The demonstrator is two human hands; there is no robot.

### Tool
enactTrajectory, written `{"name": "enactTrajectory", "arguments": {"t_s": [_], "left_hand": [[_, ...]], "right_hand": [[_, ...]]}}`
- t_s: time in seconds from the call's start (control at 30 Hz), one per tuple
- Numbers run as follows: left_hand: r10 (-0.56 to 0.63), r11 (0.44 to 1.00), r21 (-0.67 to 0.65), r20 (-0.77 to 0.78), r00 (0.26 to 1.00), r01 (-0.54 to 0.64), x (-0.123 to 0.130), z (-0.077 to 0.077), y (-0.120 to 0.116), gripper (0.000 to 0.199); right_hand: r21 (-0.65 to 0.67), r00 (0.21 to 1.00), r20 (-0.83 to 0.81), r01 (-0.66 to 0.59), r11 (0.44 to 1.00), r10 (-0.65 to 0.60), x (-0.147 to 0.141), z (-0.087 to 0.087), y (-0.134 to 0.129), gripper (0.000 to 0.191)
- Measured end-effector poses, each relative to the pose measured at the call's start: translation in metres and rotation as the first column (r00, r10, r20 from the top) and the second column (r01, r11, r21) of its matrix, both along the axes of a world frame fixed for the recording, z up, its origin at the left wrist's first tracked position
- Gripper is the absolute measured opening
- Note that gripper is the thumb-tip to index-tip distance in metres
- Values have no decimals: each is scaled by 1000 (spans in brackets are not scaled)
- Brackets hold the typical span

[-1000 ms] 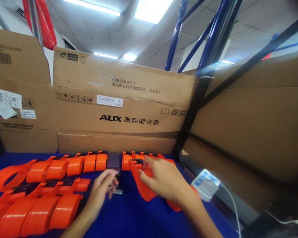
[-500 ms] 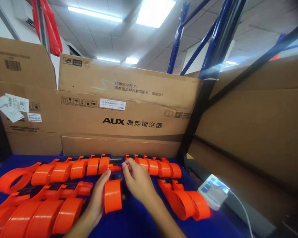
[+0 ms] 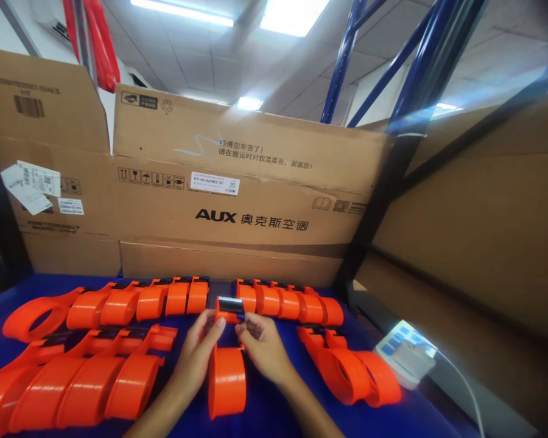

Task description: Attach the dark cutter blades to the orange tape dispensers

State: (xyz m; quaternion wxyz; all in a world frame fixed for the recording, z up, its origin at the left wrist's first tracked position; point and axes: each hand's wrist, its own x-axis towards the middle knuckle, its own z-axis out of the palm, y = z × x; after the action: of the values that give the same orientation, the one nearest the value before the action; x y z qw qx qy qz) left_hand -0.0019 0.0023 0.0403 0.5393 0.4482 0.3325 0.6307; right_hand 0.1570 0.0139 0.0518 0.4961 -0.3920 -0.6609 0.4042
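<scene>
Between my two hands is an orange tape dispenser (image 3: 227, 384), its round ring hanging down toward me. A dark plate with a pale toothed edge (image 3: 231, 303) shows at its top end. My left hand (image 3: 200, 347) grips the left side of that upper part, thumb on the front. On the right side, my right hand (image 3: 263, 345) pinches it near a dark blue part, with fingers curled. Just beyond, a row of similar orange dispensers (image 3: 198, 296) lies on the blue surface (image 3: 274, 420).
More orange dispensers lie at the front left (image 3: 89, 386), back right (image 3: 288, 303) and right (image 3: 347, 372). A white power strip (image 3: 404, 353) with a cable sits at the right edge. Cardboard panels (image 3: 251, 249) stand behind, beside a dark rack post (image 3: 374, 213).
The dispenser in my hands has turned so its toothed edge shows, and it sits slightly lower. My right hand has drawn down to its right side. The view has shifted slightly.
</scene>
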Motion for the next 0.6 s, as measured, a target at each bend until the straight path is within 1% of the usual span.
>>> {"name": "enactTrajectory", "arguments": {"t_s": [0.1,0.13,0.23,0.33,0.47,0.6], "left_hand": [[76,997,-7,-42,996,-76,-3,-4,1,33],[83,996,-16,-41,996,-83,-3,-5,3,33],[64,997,-44,22,998,-63,-5,-9,9,38],[86,994,-70,66,994,-81,-5,-11,13,48],[65,995,-73,43,997,-62,-7,-13,15,55],[67,996,-61,-2,998,-67,-9,-15,15,61]], "right_hand": [[-4,1000,-16,-4,1000,4,-4,0,-3,33],[-4,1000,-21,-6,1000,6,-5,0,-4,31],[-9,1000,-26,-10,1000,9,-8,1,-7,27],[-19,1000,-8,6,1000,-6,-10,-1,-9,23],[-25,1000,18,25,999,-25,-12,-4,-10,20],[-17,999,21,32,999,-32,-13,1,-13,22]]}}
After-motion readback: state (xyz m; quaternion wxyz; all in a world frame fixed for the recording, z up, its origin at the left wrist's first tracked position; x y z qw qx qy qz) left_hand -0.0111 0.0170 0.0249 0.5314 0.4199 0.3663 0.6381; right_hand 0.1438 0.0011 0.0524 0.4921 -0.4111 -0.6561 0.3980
